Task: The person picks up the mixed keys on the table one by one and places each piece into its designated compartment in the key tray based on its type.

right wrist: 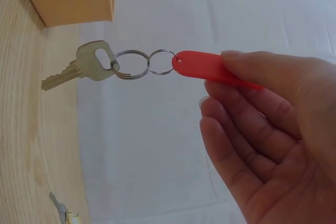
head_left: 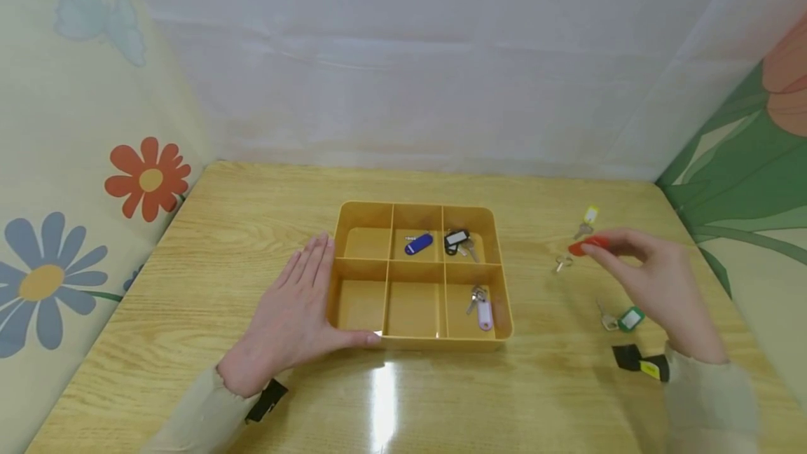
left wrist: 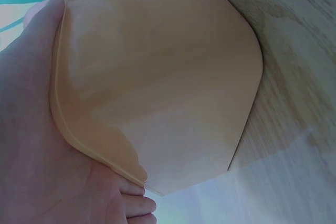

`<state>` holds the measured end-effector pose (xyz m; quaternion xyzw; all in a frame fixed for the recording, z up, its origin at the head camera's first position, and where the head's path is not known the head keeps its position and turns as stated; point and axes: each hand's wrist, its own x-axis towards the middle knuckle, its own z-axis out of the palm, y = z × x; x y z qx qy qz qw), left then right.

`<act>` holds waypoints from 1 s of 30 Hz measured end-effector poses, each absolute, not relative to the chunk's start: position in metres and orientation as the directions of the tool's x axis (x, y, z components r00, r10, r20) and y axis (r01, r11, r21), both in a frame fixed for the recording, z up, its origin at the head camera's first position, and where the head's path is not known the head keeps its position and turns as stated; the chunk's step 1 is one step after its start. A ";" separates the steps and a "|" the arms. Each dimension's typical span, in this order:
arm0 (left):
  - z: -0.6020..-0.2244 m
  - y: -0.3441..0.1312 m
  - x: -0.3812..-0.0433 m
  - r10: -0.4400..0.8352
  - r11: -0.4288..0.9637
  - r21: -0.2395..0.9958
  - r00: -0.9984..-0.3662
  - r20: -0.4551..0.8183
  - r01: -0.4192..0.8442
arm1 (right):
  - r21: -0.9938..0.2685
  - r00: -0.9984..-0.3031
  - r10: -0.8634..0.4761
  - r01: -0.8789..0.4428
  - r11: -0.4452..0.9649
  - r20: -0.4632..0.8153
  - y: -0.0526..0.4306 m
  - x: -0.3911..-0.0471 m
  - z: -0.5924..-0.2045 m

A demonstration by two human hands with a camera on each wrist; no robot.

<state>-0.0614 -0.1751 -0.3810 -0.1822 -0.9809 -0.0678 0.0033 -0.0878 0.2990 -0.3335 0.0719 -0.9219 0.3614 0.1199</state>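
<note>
My right hand (head_left: 656,279) pinches a red key tag (right wrist: 202,66) between thumb and fingers, over the table right of the organizer. From the tag hang two linked rings (right wrist: 131,64) and a key (right wrist: 92,64). My left hand (head_left: 290,307) rests with straight fingers along the left side of the yellow compartment organizer (head_left: 441,344), its thumb on the front rim. In the organizer, a blue key tag (head_left: 419,244) lies back middle, black key tags (head_left: 457,237) with keys back right, and a lilac key tag (head_left: 484,314) with keys front right.
On the table right of the organizer lie a yellow key tag (head_left: 590,214) with a key, toward the back, and a green key tag (head_left: 631,318) with a key, nearer the front. A white cloth wall (head_left: 403,90) stands behind; printed flower panels (head_left: 76,265) flank the table.
</note>
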 end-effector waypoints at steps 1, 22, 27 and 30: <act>-0.381 -0.175 -0.062 0.357 0.924 0.133 -0.934 0.031 0.358 | -0.649 -0.960 -0.046 -0.221 0.728 0.276 0.298 -0.088 -0.333; -0.382 -0.175 -0.062 0.367 0.920 0.126 -0.929 0.051 0.370 | -0.659 -0.948 -0.060 -0.263 0.705 0.314 0.284 -0.089 -0.328; -0.382 -0.176 -0.061 0.366 0.920 0.129 -0.929 0.052 0.370 | -0.651 -0.935 -0.077 -0.298 0.698 0.345 0.280 -0.088 -0.325; -0.382 -0.176 -0.062 0.366 0.920 0.130 -0.929 0.051 0.370 | -0.648 -0.927 -0.093 -0.323 0.689 0.363 0.279 -0.088 -0.323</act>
